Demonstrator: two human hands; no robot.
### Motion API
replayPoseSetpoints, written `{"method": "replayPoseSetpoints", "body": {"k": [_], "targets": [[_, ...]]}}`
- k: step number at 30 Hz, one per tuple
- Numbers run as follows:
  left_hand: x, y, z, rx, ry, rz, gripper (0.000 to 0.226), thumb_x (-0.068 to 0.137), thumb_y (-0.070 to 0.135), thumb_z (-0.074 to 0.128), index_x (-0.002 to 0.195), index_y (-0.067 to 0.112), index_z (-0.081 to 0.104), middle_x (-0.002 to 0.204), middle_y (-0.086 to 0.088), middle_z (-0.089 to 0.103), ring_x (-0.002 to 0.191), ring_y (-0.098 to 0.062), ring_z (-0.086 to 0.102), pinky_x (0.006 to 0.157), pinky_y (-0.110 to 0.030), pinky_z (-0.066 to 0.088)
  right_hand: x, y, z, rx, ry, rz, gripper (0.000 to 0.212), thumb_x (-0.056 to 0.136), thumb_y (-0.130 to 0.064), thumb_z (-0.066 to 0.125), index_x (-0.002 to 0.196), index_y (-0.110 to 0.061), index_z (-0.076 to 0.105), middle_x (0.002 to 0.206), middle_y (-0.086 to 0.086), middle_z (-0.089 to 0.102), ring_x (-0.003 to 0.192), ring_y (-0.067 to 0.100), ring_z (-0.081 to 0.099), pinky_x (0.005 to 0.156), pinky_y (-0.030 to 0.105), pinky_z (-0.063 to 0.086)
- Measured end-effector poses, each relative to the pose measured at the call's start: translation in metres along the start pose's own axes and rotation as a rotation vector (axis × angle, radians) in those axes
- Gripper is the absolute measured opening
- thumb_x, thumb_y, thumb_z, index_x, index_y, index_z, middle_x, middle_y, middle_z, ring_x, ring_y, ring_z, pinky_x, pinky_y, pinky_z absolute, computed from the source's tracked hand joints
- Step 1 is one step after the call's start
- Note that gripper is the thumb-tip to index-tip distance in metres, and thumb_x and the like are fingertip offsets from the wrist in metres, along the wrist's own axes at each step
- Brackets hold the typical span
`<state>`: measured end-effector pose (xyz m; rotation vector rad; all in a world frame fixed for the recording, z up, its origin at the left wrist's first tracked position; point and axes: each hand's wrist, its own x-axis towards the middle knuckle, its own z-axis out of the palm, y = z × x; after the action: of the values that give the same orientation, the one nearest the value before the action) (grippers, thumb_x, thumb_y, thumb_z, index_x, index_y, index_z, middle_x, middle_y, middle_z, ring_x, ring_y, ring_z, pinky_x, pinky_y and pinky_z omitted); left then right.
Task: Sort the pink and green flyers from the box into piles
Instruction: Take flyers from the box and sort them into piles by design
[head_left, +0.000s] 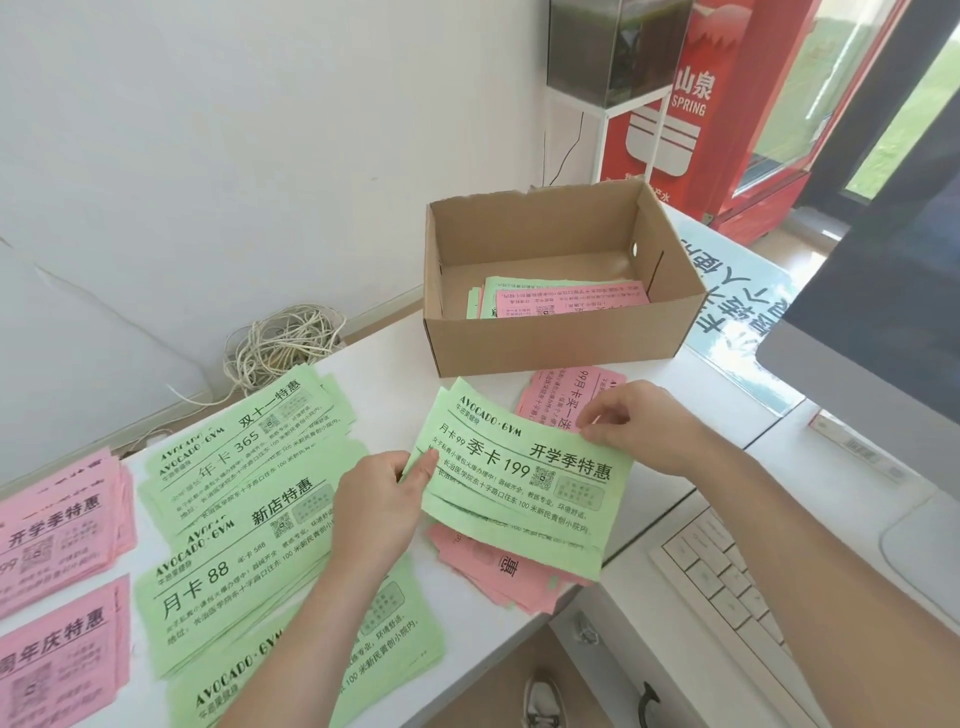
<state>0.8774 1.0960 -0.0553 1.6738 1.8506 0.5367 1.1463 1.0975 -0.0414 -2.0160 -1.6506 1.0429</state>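
In front of the box (566, 338), which has a few flyers inside, the left hand (382, 499) and right hand (631, 426) pinch opposite ends of a thin green stack (524, 478) reading "AVOCADO·GYM" and "季卡 199", seemingly mid-sort, and next it needs laying on the green piles (249, 441) left of the box.

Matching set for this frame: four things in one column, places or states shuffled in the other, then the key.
1 cardboard box
2 green flyer stack
3 cable coil
4 keyboard

A by the wall, left of the box
B pinched by left hand and right hand
C at the lower right of the view
D holds a few pink and green flyers

Pairs: 1-D, 2-B, 3-A, 4-C
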Motion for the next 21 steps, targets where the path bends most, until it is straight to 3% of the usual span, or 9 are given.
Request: {"method": "replayPoseSetpoints", "body": {"k": [2, 4, 8, 12, 14, 17, 21], "targets": [[0.000, 0.002, 0.001, 0.030, -0.015, 0.025, 0.019, 0.088, 0.026, 0.065, 0.075, 0.030, 0.053, 0.061, 0.016, 0.049, 0.056, -0.012, 0.046, 0.056, -0.028, 0.033, 0.001, 0.001, 0.001, -0.022, -0.035, -0.008, 0.007, 0.084, -0.019, 0.071, 0.087, -0.025, 0.071, 0.083, -0.003, 0.070, 0.080, 0.013, 0.063, 0.071, 0.024, 0.048], [-0.002, 0.004, 0.001, 0.034, 0.022, 0.014, 0.017, 0.086, 0.023, 0.068, 0.091, 0.035, 0.058, 0.074, 0.021, 0.055, 0.069, -0.003, 0.054, 0.066, -0.023, 0.037, 0.003, 0.002, 0.004, -0.094, -0.010, -0.021, 0.009, 0.085, -0.017, 0.070, 0.092, -0.021, 0.073, 0.084, -0.004, 0.068, 0.082, 0.013, 0.062, 0.073, 0.021, 0.044], [-0.002, 0.000, 0.004, 0.042, 0.060, 0.029, 0.020, 0.090, 0.036, 0.061, 0.075, 0.024, 0.057, 0.058, 0.005, 0.065, 0.059, -0.015, 0.066, 0.068, -0.035, 0.050, 0.006, 0.001, 0.011, -0.204, 0.056, -0.028, 0.018, 0.091, -0.016, 0.060, 0.104, -0.015, 0.072, 0.094, -0.001, 0.067, 0.091, 0.015, 0.057, 0.082, 0.024, 0.044], [-0.005, -0.004, 0.006, 0.108, 0.058, 0.072, 0.033, 0.094, 0.043, 0.053, 0.070, 0.022, 0.061, 0.054, 0.005, 0.062, 0.057, -0.014, 0.064, 0.063, -0.035, 0.049, 0.006, 0.002, 0.013, -0.197, 0.014, -0.070, 0.014, 0.087, -0.020, 0.067, 0.099, -0.017, 0.073, 0.072, -0.011, 0.056, 0.071, 0.008, 0.051, 0.065, 0.020, 0.038], [-0.004, -0.006, 0.006, 0.183, 0.056, 0.076, 0.035, 0.093, 0.043, 0.054, 0.069, 0.020, 0.063, 0.052, 0.003, 0.059, 0.057, -0.017, 0.060, 0.059, -0.035, 0.046, 0.006, 0.003, 0.015, -0.207, 0.007, -0.074, 0.006, 0.085, -0.021, 0.070, 0.090, -0.018, 0.072, 0.069, -0.013, 0.056, 0.069, 0.008, 0.052, 0.064, 0.021, 0.040], [-0.001, -0.005, 0.004, 0.212, 0.047, 0.038, 0.022, 0.090, 0.035, 0.061, 0.073, 0.021, 0.059, 0.058, 0.004, 0.058, 0.061, -0.019, 0.057, 0.058, -0.034, 0.040, 0.002, 0.004, 0.016, -0.306, 0.047, -0.082, 0.009, 0.089, -0.025, 0.064, 0.081, -0.020, 0.064, 0.070, -0.015, 0.053, 0.073, 0.012, 0.051, 0.065, 0.026, 0.040], [0.003, -0.006, 0.003, 0.101, 0.031, -0.019, 0.012, 0.089, 0.033, 0.062, 0.079, 0.027, 0.061, 0.070, 0.008, 0.068, 0.069, -0.012, 0.066, 0.064, -0.029, 0.043, -0.002, 0.009, 0.006, -0.423, 0.139, -0.071, 0.018, 0.097, -0.032, 0.050, 0.089, -0.018, 0.058, 0.088, -0.007, 0.056, 0.083, 0.017, 0.052, 0.068, 0.030, 0.036]]}}
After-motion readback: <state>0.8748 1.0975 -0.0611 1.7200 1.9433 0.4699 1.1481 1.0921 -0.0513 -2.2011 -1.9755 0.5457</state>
